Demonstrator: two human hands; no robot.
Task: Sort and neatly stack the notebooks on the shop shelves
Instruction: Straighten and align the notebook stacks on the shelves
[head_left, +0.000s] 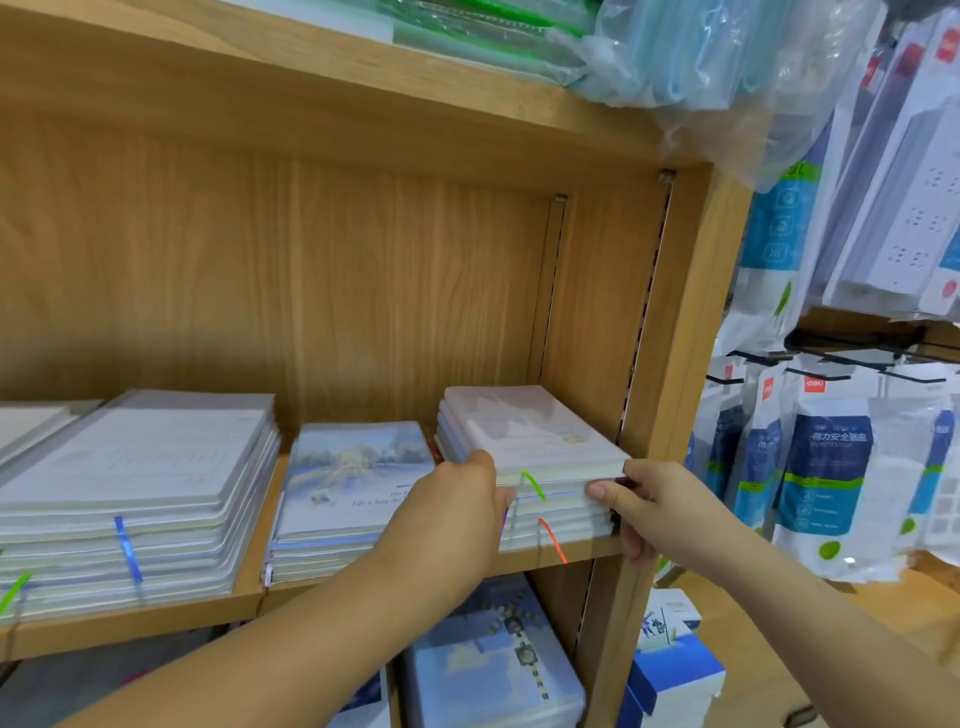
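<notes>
A stack of pale notebooks with green and red ribbon markers sits at the right end of the wooden shelf, against the side panel. My left hand grips the stack's front left corner. My right hand clasps its front right corner, thumb on the page edges. To the left lies a shorter stack topped by a snowy-landscape notebook. Further left is a wide stack of grey notebooks with a blue ribbon.
The upper shelf holds plastic-wrapped folders that overhang at the right. Below are blue-cover notebooks and a paper ream box. Packaged power strips hang on hooks to the right of the shelf's side panel.
</notes>
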